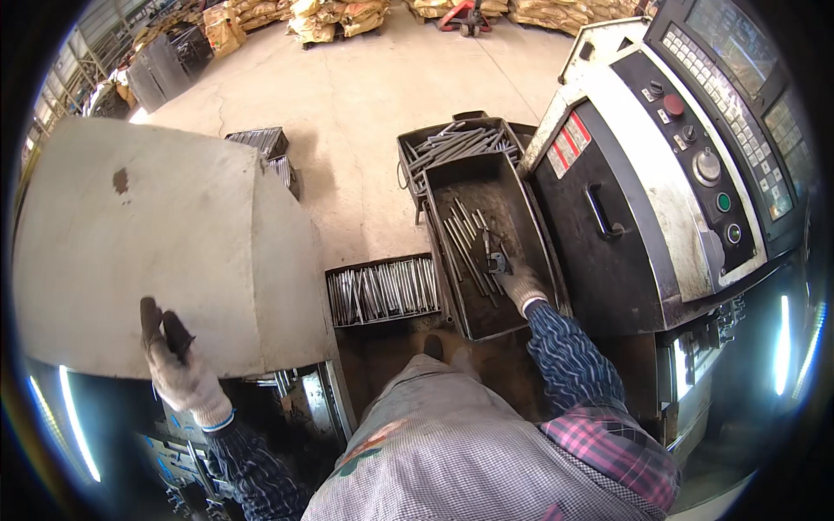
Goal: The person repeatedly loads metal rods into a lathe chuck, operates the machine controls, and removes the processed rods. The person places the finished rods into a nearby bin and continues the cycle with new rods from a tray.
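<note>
My right hand [519,284], in a pale knit glove, is closed round a small grey, C-framed tool that looks like a micrometer [498,263]. It is low over the open dark metal tray [540,227], where several thin metal rods [462,245] lie loosely side by side. Whether the tool touches a rod, I cannot tell. My left hand [180,369], gloved with dark fingertips, is held up with its fingers stretched out and nothing in them. It is by the lower edge of the large pale machine cover [174,252].
A bin of longer rods [460,146] stands beyond the tray. Left of the tray sits a crate packed with shiny rods [384,291]. The machine's control panel [708,165] and dark door [591,208] rise at right. More crates [261,141] stand on the floor [365,104].
</note>
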The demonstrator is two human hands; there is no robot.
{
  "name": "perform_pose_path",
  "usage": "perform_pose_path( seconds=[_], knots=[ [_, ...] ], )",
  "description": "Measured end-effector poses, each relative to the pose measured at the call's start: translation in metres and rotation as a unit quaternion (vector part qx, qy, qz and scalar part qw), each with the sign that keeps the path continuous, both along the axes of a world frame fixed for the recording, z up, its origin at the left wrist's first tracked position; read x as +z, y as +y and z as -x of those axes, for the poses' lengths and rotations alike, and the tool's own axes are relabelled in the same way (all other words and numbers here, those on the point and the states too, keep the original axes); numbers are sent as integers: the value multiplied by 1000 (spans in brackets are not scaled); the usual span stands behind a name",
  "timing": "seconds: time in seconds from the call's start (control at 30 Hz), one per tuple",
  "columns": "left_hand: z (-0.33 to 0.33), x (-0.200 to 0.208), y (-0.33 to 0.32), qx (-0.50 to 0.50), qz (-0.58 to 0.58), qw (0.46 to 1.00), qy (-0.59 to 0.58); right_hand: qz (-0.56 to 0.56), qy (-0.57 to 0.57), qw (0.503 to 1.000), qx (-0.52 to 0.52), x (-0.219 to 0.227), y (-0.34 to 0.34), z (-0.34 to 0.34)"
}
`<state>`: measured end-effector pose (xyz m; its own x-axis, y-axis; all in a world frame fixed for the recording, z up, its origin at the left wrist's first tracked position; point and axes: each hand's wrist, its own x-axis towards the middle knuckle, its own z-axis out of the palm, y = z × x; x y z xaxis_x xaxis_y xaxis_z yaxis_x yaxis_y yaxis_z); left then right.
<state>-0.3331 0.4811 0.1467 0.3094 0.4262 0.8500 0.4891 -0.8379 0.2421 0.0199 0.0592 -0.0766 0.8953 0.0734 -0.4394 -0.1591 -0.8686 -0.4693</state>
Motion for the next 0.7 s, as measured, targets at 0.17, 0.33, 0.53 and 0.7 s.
perform_pose_path(
  seconds=[0.17, 0.33, 0.53, 0.7],
  knots=[
    [9, 1, -2, 54, 8, 997, 46, 66, 59, 995, 42, -47, 22, -51],
    [5, -2, -5, 41, 93, 995, 8, 128, 25, 991, 44, -82, 30, -72],
    [15, -8, 2, 21, 145, 989, 4, 87, 32, 995, 38, -85, 26, -77],
    [9, -7, 0, 36, 126, 991, -4, 36, 22, 999, 20, -72, 42, -88]
  ],
)
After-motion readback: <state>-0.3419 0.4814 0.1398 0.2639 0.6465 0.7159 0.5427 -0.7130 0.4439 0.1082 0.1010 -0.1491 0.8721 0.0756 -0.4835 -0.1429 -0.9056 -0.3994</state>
